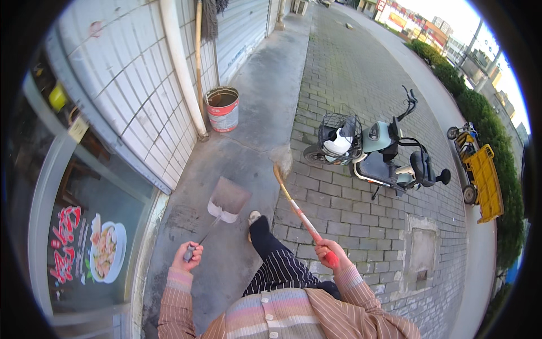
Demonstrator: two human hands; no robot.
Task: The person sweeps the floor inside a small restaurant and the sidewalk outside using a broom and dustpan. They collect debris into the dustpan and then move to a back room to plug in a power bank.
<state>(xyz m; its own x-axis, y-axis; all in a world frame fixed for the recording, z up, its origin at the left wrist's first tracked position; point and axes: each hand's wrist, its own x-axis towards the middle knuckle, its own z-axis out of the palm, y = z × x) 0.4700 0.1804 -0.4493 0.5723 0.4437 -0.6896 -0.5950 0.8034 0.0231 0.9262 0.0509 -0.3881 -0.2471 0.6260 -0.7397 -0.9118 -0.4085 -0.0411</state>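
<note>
My left hand (187, 257) is closed around the dark handle of a long-handled dustpan (230, 199). The pan hangs low over the concrete or rests on it; I cannot tell which. In my right hand (332, 254) is a broom (301, 215), gripped near the red end of its stick. The stick slants away from me, and the broom's pale bristles (283, 161) are at the seam between the concrete strip and the brick paving. One shoe (254, 217) shows between the two tools.
A paint bucket (223, 109) stands by a white downpipe (186, 72), with a mop (199, 55) leaning behind it. To the right, an electric scooter (381, 148) is parked on brick paving (338, 224). A yellow cargo tricycle (478, 169) stands farther off. At left is a glass door (106, 195).
</note>
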